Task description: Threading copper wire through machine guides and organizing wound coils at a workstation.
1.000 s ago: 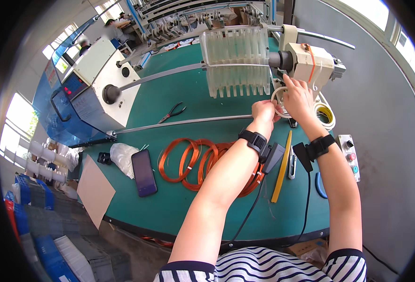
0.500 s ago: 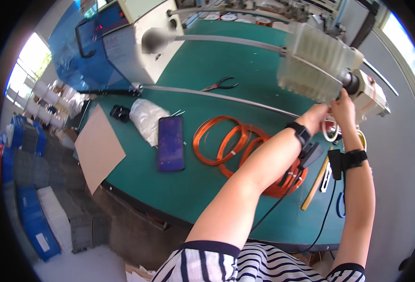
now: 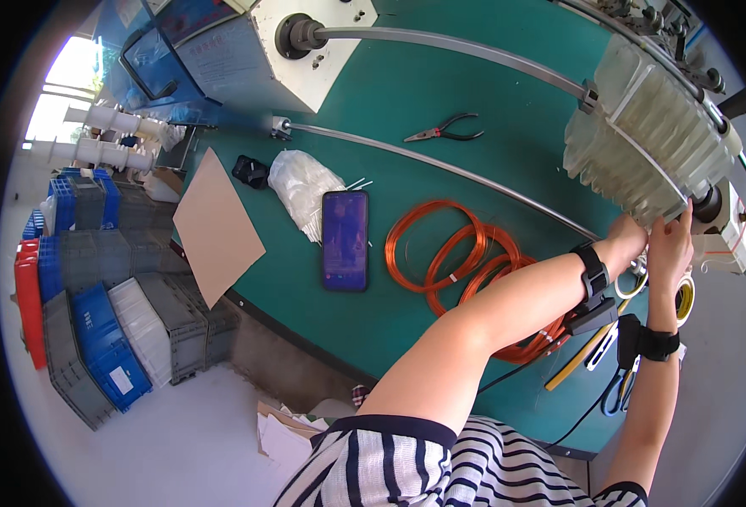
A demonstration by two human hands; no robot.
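At the right, a ribbed translucent plastic winding former [image 3: 643, 144] sits on a metal shaft [image 3: 457, 49] of a bench machine. Both my hands are together at its near lower edge, beside a dark collar [image 3: 707, 205]. The fingers of my left hand [image 3: 629, 238] are mostly hidden by the former and by the other hand. My right hand [image 3: 670, 252] touches the edge, its index finger raised against the plastic and the other fingers curled in; what they pinch is too small to make out. Just below hangs a white loop [image 3: 631, 286].
Coils of orange wire [image 3: 440, 253] lie on the green table [image 3: 305, 325], near a phone [image 3: 345, 241], a plastic bag [image 3: 301, 186] and pliers [image 3: 445, 131]. A yellow-handled tool [image 3: 580, 359] and blue-handled scissors [image 3: 616, 393] are under my right forearm. Stacked crates [image 3: 106, 338] stand at left.
The whole view has shifted, so the table and machine sit further right in the picture. Both hands stay together at the former's near edge; the right index finger now points up along it.
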